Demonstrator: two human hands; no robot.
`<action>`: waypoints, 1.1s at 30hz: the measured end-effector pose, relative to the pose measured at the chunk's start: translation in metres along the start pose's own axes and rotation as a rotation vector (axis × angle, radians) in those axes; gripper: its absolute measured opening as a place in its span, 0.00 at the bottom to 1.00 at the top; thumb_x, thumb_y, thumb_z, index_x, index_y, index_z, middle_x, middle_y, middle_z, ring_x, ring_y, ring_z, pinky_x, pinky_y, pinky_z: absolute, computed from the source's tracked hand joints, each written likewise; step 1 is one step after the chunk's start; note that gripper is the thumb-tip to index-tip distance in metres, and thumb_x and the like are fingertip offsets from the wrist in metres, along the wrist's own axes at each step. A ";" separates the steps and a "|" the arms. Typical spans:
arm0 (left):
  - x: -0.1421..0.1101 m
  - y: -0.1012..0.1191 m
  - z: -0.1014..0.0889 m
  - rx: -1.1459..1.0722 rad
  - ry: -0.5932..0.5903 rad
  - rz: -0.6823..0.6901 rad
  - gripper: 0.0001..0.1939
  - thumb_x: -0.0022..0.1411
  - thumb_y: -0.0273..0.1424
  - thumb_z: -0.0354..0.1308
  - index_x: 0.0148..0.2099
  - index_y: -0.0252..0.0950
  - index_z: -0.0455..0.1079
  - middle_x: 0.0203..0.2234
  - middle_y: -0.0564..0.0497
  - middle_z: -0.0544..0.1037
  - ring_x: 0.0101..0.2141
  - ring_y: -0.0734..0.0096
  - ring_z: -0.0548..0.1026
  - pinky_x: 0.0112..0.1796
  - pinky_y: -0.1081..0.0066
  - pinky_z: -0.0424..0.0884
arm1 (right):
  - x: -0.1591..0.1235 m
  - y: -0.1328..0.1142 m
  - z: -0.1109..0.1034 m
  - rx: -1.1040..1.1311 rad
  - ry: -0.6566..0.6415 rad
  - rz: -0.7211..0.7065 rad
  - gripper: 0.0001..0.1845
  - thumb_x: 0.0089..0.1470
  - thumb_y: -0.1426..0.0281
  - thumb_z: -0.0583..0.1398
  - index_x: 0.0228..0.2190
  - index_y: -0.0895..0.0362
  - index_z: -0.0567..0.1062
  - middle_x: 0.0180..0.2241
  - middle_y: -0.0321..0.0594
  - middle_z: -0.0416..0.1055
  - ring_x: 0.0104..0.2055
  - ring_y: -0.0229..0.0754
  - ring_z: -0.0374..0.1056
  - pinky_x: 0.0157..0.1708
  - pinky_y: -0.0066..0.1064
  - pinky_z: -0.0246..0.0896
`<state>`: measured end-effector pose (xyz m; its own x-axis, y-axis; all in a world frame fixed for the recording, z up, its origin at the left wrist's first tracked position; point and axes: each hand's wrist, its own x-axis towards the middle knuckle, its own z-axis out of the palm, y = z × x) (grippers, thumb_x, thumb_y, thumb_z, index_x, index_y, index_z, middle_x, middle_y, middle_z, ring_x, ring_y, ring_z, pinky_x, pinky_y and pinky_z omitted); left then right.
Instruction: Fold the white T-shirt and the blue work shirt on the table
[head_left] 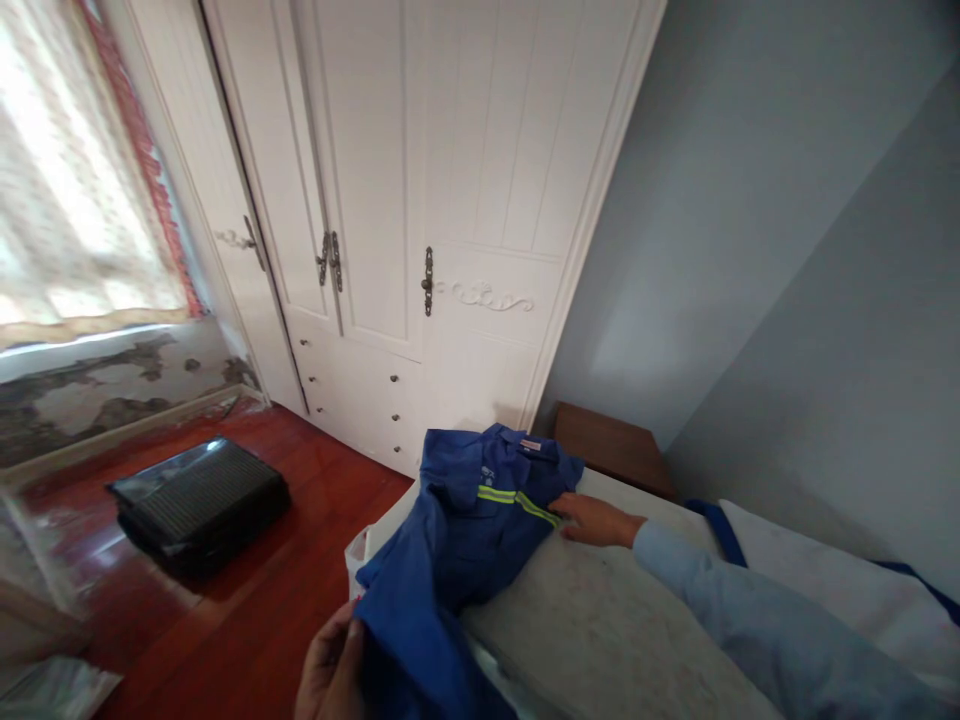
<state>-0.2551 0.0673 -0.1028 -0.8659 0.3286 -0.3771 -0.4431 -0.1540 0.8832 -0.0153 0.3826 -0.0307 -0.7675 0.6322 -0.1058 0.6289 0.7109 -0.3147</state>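
A blue work jacket (457, 540) with yellow-green reflective stripes lies over the near corner of a bare mattress (600, 620); its lower part hangs off the edge. My right hand (596, 520), in a light blue sleeve, rests flat on the jacket's right edge by the stripes, fingers stretched out. At the bottom of the view my left hand (330, 665) grips the hanging blue cloth, fingers curled round its edge.
A white wardrobe (420, 200) with metal handles stands ahead. A black suitcase (199, 500) lies on the red wooden floor at left. A brown bedside table (611, 445) sits beside the mattress against the grey wall. A curtained window is at far left.
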 end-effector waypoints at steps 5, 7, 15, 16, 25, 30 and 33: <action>-0.008 0.012 -0.005 0.168 0.178 0.365 0.20 0.61 0.50 0.54 0.47 0.41 0.69 0.49 0.47 0.77 0.56 0.53 0.73 0.52 0.54 0.74 | 0.024 -0.011 -0.004 0.160 0.114 -0.026 0.19 0.50 0.72 0.58 0.43 0.52 0.81 0.40 0.47 0.80 0.44 0.57 0.75 0.48 0.48 0.69; -0.017 0.012 -0.003 0.403 0.039 0.530 0.24 0.62 0.50 0.55 0.54 0.41 0.69 0.57 0.45 0.73 0.61 0.50 0.68 0.58 0.49 0.69 | 0.043 -0.025 -0.007 0.195 0.187 -0.049 0.22 0.52 0.72 0.58 0.49 0.52 0.78 0.47 0.48 0.78 0.50 0.57 0.73 0.54 0.48 0.65; 0.001 -0.059 0.028 1.127 -0.366 0.855 0.37 0.63 0.41 0.57 0.70 0.31 0.56 0.68 0.32 0.58 0.68 0.40 0.53 0.61 0.38 0.62 | 0.134 -0.110 -0.004 -0.071 0.040 -0.168 0.41 0.54 0.76 0.55 0.68 0.61 0.53 0.67 0.56 0.55 0.63 0.55 0.63 0.61 0.43 0.59; 0.007 -0.066 0.029 1.163 -0.379 0.852 0.38 0.63 0.39 0.57 0.70 0.31 0.54 0.68 0.32 0.58 0.68 0.40 0.54 0.61 0.39 0.63 | 0.145 -0.118 0.000 -0.100 0.011 -0.181 0.43 0.54 0.77 0.55 0.69 0.58 0.51 0.69 0.54 0.52 0.62 0.55 0.64 0.60 0.44 0.61; 0.040 -0.056 0.012 1.170 -0.473 0.999 0.33 0.56 0.19 0.46 0.63 0.39 0.70 0.54 0.45 0.78 0.56 0.56 0.75 0.51 0.58 0.78 | 0.203 -0.127 0.035 -0.180 -0.104 -0.148 0.34 0.50 0.79 0.60 0.59 0.59 0.68 0.52 0.57 0.73 0.50 0.56 0.73 0.46 0.44 0.68; 0.026 -0.023 0.016 0.895 -0.307 1.055 0.23 0.66 0.25 0.45 0.56 0.39 0.76 0.47 0.45 0.82 0.48 0.61 0.79 0.53 0.58 0.76 | 0.196 -0.111 0.010 -0.004 0.164 -0.197 0.13 0.54 0.76 0.58 0.41 0.56 0.76 0.44 0.45 0.75 0.48 0.46 0.71 0.49 0.34 0.64; 0.011 0.001 0.027 0.771 -0.301 1.045 0.19 0.69 0.28 0.46 0.53 0.38 0.76 0.48 0.45 0.81 0.48 0.63 0.80 0.51 0.63 0.77 | 0.180 -0.088 -0.017 0.136 0.477 -0.130 0.13 0.59 0.71 0.51 0.41 0.57 0.73 0.45 0.47 0.73 0.49 0.46 0.68 0.51 0.37 0.63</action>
<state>-0.2588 0.0961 -0.0984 -0.5877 0.5867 0.5571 0.7234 0.0725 0.6867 -0.2069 0.4392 -0.0059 -0.6766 0.6340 0.3745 0.4859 0.7665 -0.4199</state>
